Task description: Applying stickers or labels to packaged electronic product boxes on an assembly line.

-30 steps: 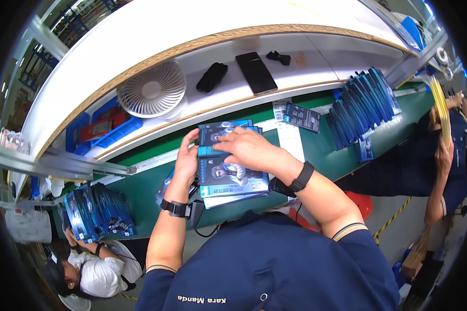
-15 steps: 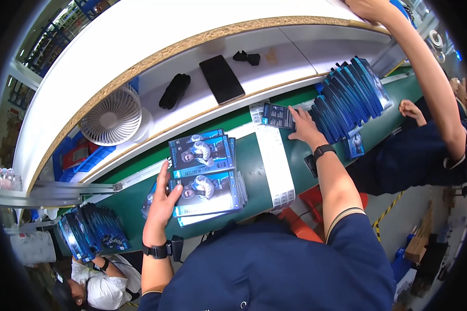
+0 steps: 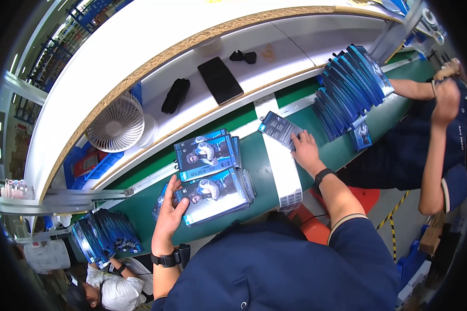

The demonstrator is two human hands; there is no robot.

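Note:
Along the left edge of two neighbouring stacks of flat printed packages, blue and black, my left hand stands with thumb and fingers apart. The nearer stack lies beside the thumb; the farther stack is just beyond the fingertips. My right hand has its fingers on the right end of a single dark package, lying back side up and slanted. That package overlaps a white paper strip across the green work surface.
A long leaning row of packages stands at the right, another at the far left. Beyond lies a white shelf with a fan, a black tablet and a black pouch. One co-worker is at right, another lower left.
The dark package under my right hand has turned and shifted slightly nearer, the hand moving with it. The right co-worker's raised arm has come down from the upper shelf. My left hand stays by the stacks.

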